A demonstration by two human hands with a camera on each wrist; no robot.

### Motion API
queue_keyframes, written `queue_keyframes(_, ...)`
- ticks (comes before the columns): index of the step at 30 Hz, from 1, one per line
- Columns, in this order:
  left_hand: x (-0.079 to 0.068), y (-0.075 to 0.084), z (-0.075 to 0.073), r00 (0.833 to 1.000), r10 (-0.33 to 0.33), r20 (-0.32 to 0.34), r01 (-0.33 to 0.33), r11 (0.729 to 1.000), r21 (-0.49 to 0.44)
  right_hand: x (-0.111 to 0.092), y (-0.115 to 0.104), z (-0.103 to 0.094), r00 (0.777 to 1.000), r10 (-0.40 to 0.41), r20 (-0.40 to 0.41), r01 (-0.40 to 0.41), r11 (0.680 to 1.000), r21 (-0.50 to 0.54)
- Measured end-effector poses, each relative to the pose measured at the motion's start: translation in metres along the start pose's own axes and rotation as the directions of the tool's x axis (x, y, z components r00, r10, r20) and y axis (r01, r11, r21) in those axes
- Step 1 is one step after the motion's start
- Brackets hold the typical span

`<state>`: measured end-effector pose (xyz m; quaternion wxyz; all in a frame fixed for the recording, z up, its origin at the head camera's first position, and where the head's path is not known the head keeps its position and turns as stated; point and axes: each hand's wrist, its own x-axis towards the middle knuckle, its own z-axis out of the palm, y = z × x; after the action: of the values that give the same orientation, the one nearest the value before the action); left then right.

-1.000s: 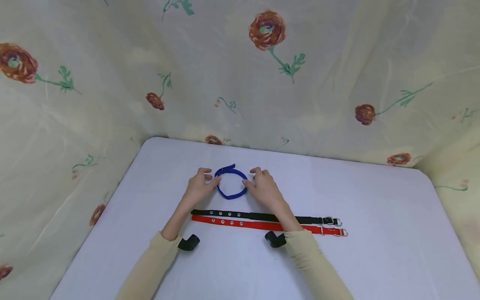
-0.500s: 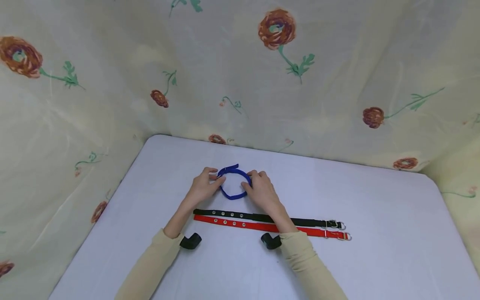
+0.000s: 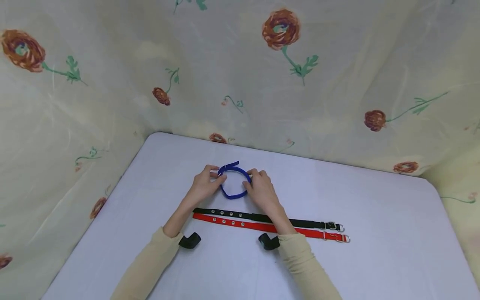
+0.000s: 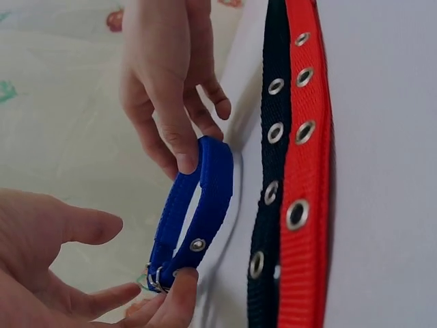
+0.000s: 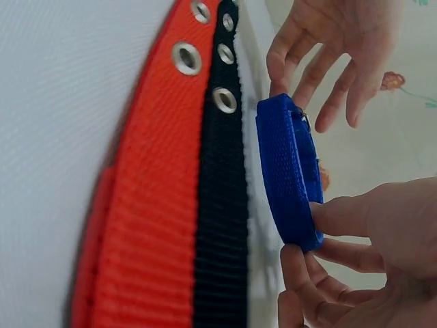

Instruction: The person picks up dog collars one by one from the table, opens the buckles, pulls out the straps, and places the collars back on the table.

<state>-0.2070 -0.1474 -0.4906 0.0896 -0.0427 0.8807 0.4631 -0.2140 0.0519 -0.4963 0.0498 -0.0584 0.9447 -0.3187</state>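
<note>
A blue buckled collar (image 3: 235, 196) stands in a ring on the white table, its loose strap end pointing up and right. My right hand (image 3: 261, 188) pinches the ring's right side, thumb inside and fingers outside, as the right wrist view shows. At the left side, by the metal buckle (image 4: 156, 277), my left hand (image 3: 204, 183) touches the strap with its fingertips. Its thumb is held apart from the band in the left wrist view. A black collar (image 3: 262, 218) and a red collar (image 3: 258, 226) with metal eyelets lie stretched out nearer my body.
The white tabletop (image 3: 393, 233) extends widely to the right. Flower-patterned cloth (image 3: 318, 104) hangs behind it and at both sides. Black wrist-camera mounts (image 3: 190, 241) stick out from both sleeves. My right forearm crosses over the black and red collars.
My right hand has moved in and now grips the blue collar's right side. My left hand stays beside the buckle. The view has shifted slightly.
</note>
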Motion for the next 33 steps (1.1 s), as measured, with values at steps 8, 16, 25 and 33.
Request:
queue_keyframes(8, -0.021, 0.007, -0.002, 1.0, -0.022, -0.018, 0.019, 0.993, -0.114, -0.017, -0.007, -0.015, 0.996, -0.063, -0.059, 0.064, 0.998, 0.027)
queue_keyframes(16, -0.06, 0.011, 0.002, 0.999, 0.045, -0.014, -0.046, 0.991, -0.123, -0.051, -0.01, -0.033, 0.988, -0.14, -0.069, 0.142, 0.99, 0.013)
queue_keyframes(25, -0.103, 0.01, 0.004, 0.997, 0.076, -0.034, -0.081, 0.985, -0.152, -0.09, -0.012, -0.053, 0.985, -0.169, -0.027, 0.17, 0.985, 0.009)
queue_keyframes(33, -0.136, 0.014, 0.01, 0.995, 0.096, -0.033, -0.101, 0.964, -0.247, -0.123, -0.015, -0.063, 0.987, -0.16, -0.031, 0.159, 0.987, -0.02)
